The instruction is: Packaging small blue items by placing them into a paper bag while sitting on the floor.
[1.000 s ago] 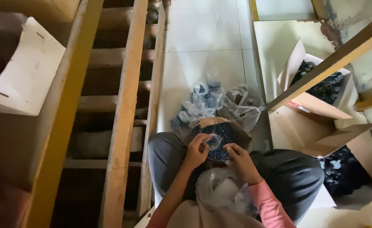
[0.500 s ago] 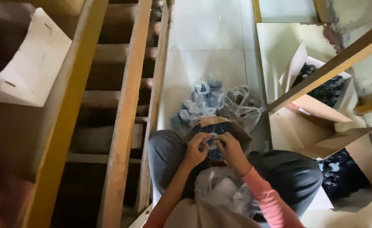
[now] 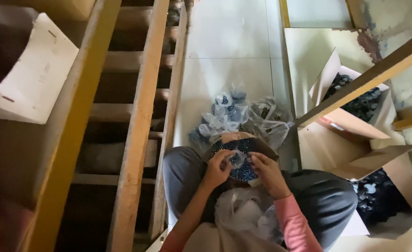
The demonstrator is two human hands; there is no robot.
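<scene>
1. A small clear plastic bag (image 3: 237, 158) sits pinched between the person's two hands, over a shallow round tray (image 3: 262, 141) heaped with small dark blue pieces (image 3: 243, 171). The tray rests in the lap, between the knees.
2. The bag looks thin, soft and very light; it would crumple and slip easily, so its mouth edge seems the best place to grip, with fingertips on either side.
3. The left hand (image 3: 218, 169) has its fingers closed together on the bag's left edge, thumb and forefinger pinching the film.
4. The right hand (image 3: 267, 171) has its fingers bent in on the bag's right side; it touches the film, though whether it grips firmly is hard to tell.
5. The small blue pieces appear hard and loose, likely to roll or spill if the tray tips.
6. Just beyond the tray, on the pale tiled floor (image 3: 229, 56), lies a cluster of filled clear bags (image 3: 224, 116), with another crumpled bag (image 3: 271, 122) beside them.
7. A larger empty-looking plastic bag (image 3: 245, 212) lies across the lap, nearer the body than the hands.
8. To the right stand open cardboard boxes (image 3: 355, 135) holding dark round parts (image 3: 362, 105).
9. To the left runs a wooden ladder-like frame (image 3: 143, 116).
</scene>
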